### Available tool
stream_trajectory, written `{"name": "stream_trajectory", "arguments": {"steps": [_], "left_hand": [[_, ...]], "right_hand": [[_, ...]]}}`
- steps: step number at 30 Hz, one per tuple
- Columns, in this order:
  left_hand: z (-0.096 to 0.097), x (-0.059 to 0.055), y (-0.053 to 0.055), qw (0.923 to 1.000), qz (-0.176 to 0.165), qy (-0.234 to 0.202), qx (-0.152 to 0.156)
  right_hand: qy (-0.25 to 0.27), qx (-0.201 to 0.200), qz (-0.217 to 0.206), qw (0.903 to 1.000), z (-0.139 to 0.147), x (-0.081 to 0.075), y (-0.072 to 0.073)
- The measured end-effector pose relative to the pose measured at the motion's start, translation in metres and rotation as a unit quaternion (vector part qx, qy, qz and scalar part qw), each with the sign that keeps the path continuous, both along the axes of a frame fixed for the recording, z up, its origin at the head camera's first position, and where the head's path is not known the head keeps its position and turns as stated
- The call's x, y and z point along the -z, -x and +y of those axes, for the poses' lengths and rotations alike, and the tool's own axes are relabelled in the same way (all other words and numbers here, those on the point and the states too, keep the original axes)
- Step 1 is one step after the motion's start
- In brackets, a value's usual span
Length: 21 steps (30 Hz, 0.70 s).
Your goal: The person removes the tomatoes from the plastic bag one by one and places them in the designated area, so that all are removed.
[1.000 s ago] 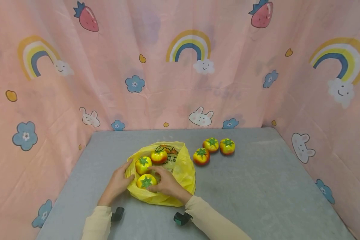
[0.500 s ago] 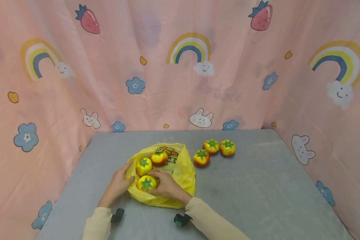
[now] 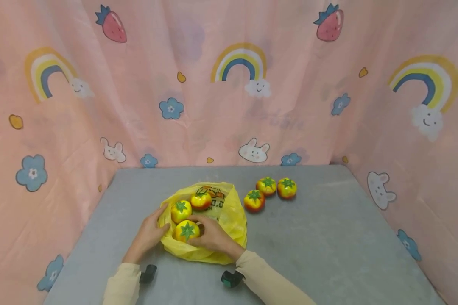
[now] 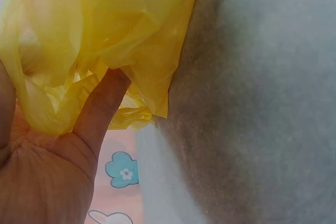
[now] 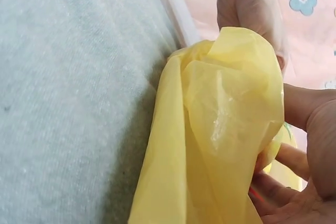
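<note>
A yellow plastic bag with dark print lies with its mouth spread upward in the head view. Inside are several yellow-red toy tomatoes with green star-shaped tops: a left one, a back one and a front one. My left hand holds the bag's left rim; the left wrist view shows the thumb against the thin plastic. My right hand reaches over the near rim into the bag, thumb and fingers around the front tomato. In the right wrist view the bag's side hides much of that grip.
Outside the bag, to its right, stand a near tomato, a middle one and a right one on the grey table. A pink patterned curtain encloses the back and sides.
The front tomato has shifted slightly up and to the right within the right hand's grip. The left hand keeps its place on the rim. The view has moved a little.
</note>
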<state>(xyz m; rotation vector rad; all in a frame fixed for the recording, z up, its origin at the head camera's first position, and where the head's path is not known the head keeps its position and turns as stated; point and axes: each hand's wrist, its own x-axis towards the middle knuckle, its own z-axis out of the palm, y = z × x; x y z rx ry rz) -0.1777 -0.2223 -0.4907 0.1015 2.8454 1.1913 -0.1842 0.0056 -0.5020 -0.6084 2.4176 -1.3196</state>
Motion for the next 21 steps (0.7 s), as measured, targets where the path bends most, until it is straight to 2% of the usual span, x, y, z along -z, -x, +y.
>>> {"name": "stream_trajectory", "arguments": {"steps": [8,15,21], "left_hand": [[0.002,0.001,0.005,0.9999,0.010,0.001,0.010],[0.003,-0.001,0.004,1.0000,0.003,-0.001,0.004],[0.002,-0.002,0.002,1.0000,-0.003,0.005,0.007]], "right_hand": [[0.030,0.020,0.002,0.9994,0.007,-0.005,0.000],[0.060,0.044,-0.005,0.9972,0.009,-0.008,0.000],[0.083,0.048,-0.015,0.9953,0.011,-0.011,-0.004]]}}
